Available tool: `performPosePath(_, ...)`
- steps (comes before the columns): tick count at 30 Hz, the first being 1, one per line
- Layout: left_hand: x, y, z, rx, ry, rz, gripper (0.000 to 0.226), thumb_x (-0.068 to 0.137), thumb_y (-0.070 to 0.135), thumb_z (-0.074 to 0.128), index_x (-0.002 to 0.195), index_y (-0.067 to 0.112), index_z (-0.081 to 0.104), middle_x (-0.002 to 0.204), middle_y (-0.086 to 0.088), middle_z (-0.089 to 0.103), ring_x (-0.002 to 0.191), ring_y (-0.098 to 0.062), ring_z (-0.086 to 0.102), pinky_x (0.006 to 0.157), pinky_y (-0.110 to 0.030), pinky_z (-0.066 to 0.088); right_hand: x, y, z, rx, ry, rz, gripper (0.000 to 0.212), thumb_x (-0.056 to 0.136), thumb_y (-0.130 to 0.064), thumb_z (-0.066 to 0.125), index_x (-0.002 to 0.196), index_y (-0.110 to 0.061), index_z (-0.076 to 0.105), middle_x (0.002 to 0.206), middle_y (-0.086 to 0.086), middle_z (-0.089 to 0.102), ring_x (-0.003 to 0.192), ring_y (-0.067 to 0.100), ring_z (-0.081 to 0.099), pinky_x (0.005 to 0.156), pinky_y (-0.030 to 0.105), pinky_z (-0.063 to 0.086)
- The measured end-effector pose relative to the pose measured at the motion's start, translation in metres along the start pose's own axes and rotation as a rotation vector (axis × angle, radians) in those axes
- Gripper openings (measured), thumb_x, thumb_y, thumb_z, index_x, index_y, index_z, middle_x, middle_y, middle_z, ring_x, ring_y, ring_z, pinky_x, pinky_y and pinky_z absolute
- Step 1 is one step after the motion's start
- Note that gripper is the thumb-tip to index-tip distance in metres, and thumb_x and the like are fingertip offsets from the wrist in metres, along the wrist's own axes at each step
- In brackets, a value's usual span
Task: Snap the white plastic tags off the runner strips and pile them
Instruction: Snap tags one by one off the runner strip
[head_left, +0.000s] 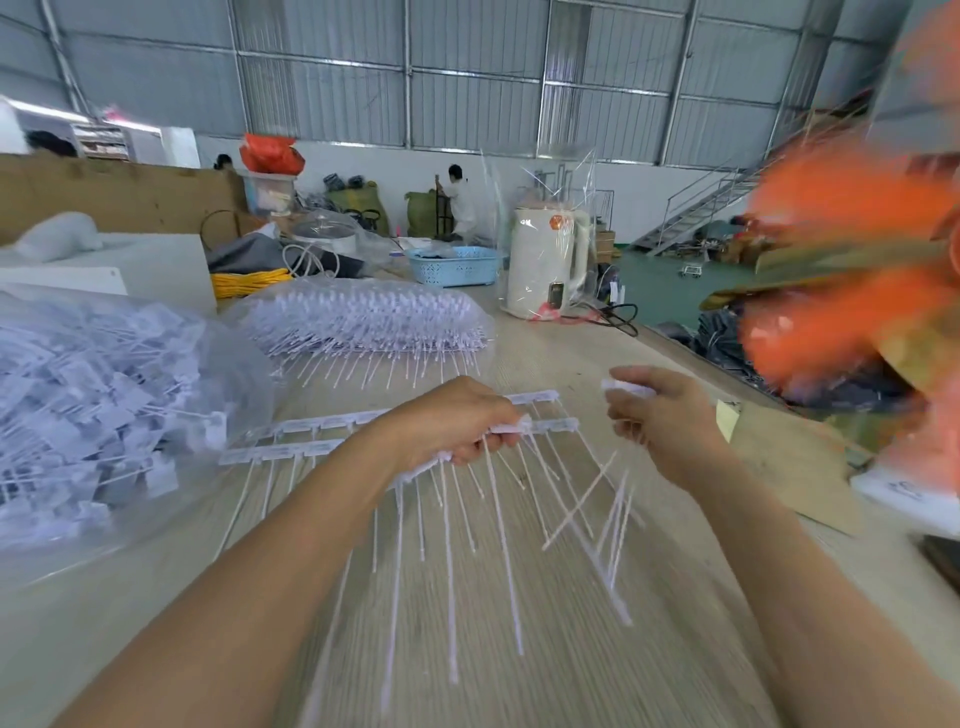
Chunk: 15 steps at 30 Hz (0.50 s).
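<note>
A pale wood-grain table (519, 649) carries a clear bag of loose white tags (93, 405) at the left and, behind it, a bagged stack of runner strips (369, 322). Farther back stand a blue basket (457, 266), a wrapped white kettle (545, 265) and a yellow cord coil (249, 283). A cardboard sheet (795, 467) lies at the right edge.

Warehouse workshop (corrugated metal walls (467, 78)).
</note>
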<state>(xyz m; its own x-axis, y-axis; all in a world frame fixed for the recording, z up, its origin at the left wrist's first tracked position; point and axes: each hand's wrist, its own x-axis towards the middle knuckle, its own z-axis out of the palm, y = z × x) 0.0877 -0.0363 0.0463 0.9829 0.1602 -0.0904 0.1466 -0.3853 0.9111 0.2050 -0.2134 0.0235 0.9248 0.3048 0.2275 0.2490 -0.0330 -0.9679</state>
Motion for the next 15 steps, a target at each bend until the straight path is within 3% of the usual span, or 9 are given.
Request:
performPosePath(2,0.0,0.0,0.002,0.027,-0.024,0.041,0.022,0.091,0.016,0.052,0.079,0.004,0.066,0.051,0.008,0.054,0.042,-0.005,0.039,0.039,-0.015,0.028,-0.002,-0.009,0.001,0.296,-0.078,0.133,0.019,0.085,0.009,0.058,0.103,0.003,0.06,0.071,0.013,0.06,0.055,0.015,0.055,0.047,0.015,0.047)
performPosePath(4,0.0,-0.002,0.005,0.109,-0.042,0.048,0.016,0.087,0.011,0.051,0.082,0.001,0.062,0.059,0.001,0.054,0.052,-0.013,0.042,0.045,-0.017,0.032,-0.009,-0.014,0.009,0.356,-0.203,0.168,0.013,0.084,0.013,0.054,0.093,0.006,0.062,0.062,0.011,0.064,0.05,0.011,0.059,0.048,0.013,0.048)
performPosePath(7,0.002,-0.006,0.005,0.253,-0.04,0.049,0.02,0.082,-0.006,0.043,0.086,0.002,0.062,0.073,-0.01,0.049,0.063,-0.019,0.044,0.055,-0.021,0.039,-0.021,-0.015,0.021,0.259,-0.356,0.208,0.009,0.084,0.014,0.054,0.081,0.009,0.062,0.056,0.009,0.063,0.045,0.008,0.058,0.047,0.013,0.048)
performPosePath(10,0.002,-0.009,0.001,0.396,-0.069,0.067,0.028,0.084,-0.008,0.045,0.089,0.01,0.066,0.065,-0.002,0.058,0.065,-0.014,0.05,0.067,-0.026,0.036,-0.025,-0.01,0.029,0.124,-0.411,0.194,0.012,0.085,0.01,0.056,0.077,0.003,0.062,0.062,0.011,0.056,0.048,0.012,0.052,0.045,0.018,0.045)
performPosePath(15,0.004,-0.013,-0.001,0.361,-0.04,0.115,0.016,0.09,0.0,0.053,0.087,0.014,0.061,0.06,0.004,0.063,0.052,0.003,0.054,0.053,-0.012,0.039,-0.027,-0.003,0.038,0.067,-0.438,0.226,0.007,0.087,0.003,0.059,0.082,0.0,0.062,0.079,0.015,0.061,0.068,0.023,0.059,0.066,0.033,0.052)
